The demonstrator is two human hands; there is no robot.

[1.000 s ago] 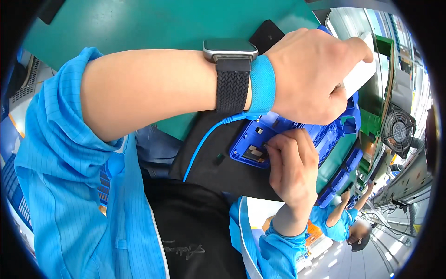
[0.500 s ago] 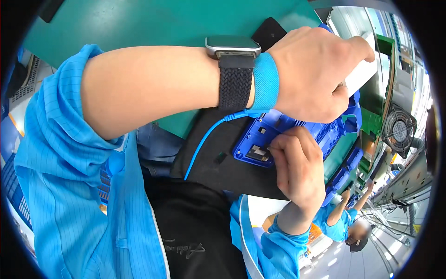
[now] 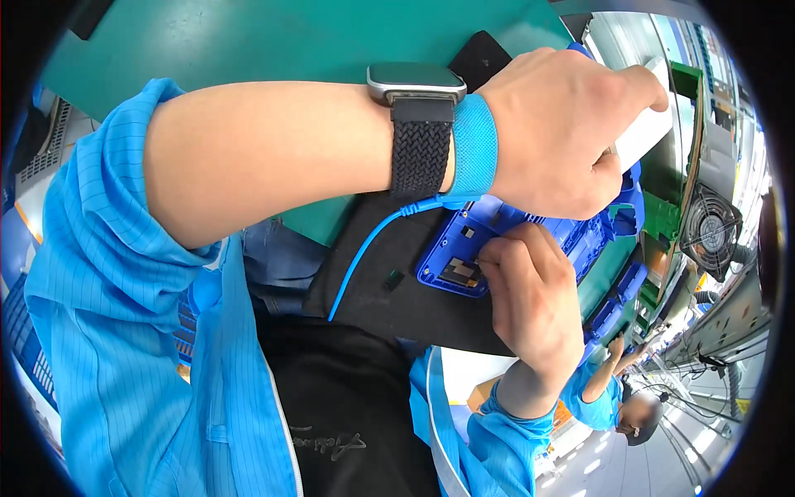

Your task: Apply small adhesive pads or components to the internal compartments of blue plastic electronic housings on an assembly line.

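Observation:
My left hand [image 3: 571,124] reaches across from the left, its fingers closed round a white flat-sided object [image 3: 648,132]. Only part of that object shows past my knuckles. Beneath this hand lies a blue plastic housing [image 3: 443,257] with moulded ribs, small screw holes and a recess holding a dark and metallic part [image 3: 460,272]. My right hand [image 3: 534,298] comes up from below, with thumb and fingers pinched together over the housing beside that recess. What its fingertips grip, if anything, is hidden. A black watch and a blue wrist strap with a cord [image 3: 377,236] are on my left wrist.
The housing rests on a black mat [image 3: 397,311] over a green tabletop [image 3: 248,50]. A small dark chip-like piece [image 3: 393,280] lies on the mat. Further right are another blue plastic part [image 3: 613,306], a fan [image 3: 714,230] and a co-worker in blue [image 3: 600,393].
My right hand has shifted very slightly at the recess, its fingers still pinched. My left hand has stayed in place with the white object.

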